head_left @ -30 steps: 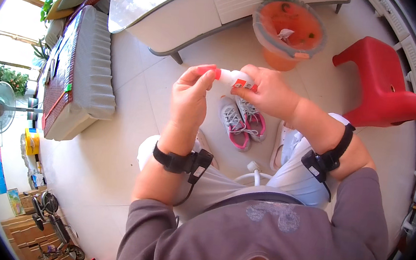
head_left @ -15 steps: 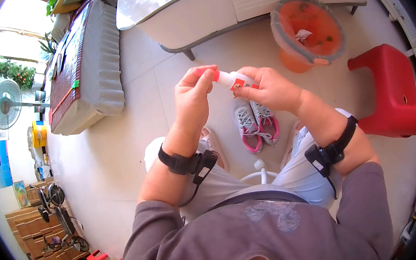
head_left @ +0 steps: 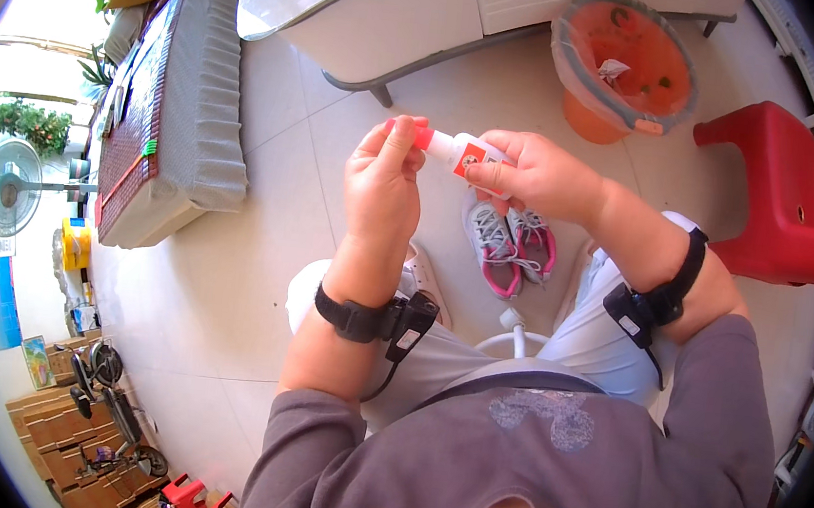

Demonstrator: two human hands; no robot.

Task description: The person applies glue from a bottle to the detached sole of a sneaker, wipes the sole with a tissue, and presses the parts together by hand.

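Note:
My left hand (head_left: 384, 181) is closed on the red cap (head_left: 423, 137) at the left end of a small white plastic bottle (head_left: 463, 157) with a red label. My right hand (head_left: 546, 179) is wrapped round the bottle's body, thumb across the label. The bottle lies sideways, tilted slightly, cap end higher. Below my hands, on the tiled floor, stands a pair of grey and pink laced sneakers (head_left: 496, 248), between my sandalled feet. Black strapped devices sit on both my forearms.
An orange bucket (head_left: 607, 112) with a liner stands beside a white cabinet (head_left: 390, 27). A red stool (head_left: 769, 210) is at the right. A covered couch (head_left: 201, 107), a standing fan (head_left: 10, 186) and a small bike (head_left: 118, 403) are along the left.
The view has shifted, so the bucket, stool and shoes appear farther right. Both hands keep hold of the bottle and cap; the bottle now slopes more, with its cap end higher.

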